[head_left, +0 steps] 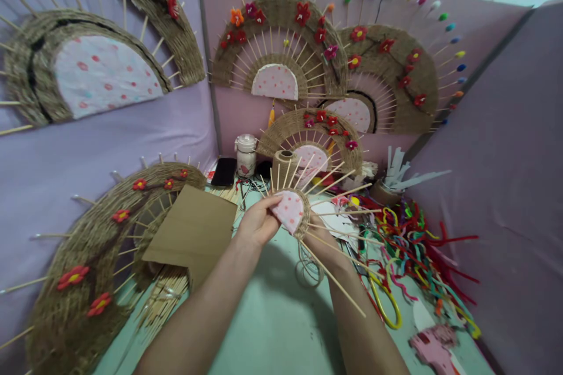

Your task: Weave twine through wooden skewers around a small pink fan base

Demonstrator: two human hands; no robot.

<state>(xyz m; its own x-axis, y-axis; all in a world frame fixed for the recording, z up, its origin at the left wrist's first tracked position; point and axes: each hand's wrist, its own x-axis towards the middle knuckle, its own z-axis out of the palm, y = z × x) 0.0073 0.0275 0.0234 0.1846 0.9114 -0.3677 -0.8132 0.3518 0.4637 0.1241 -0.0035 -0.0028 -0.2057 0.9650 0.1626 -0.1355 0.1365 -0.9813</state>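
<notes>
Left hand (258, 222) observed with thumb and fingers pinching the half-round stick fan (305, 211) at its spotted panel (289, 210), above the green tabletop (279, 319); right hand (319, 248) behind it, finger state undeterminable.

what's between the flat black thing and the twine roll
The white jar, then a dark object I can't identify, as the head view shows.

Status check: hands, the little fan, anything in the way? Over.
Left hand gripping small fan by its dotted centre. Right hand behind the sticks, fingers mostly hidden. Loose twine dangling below; scissors off right.
</notes>
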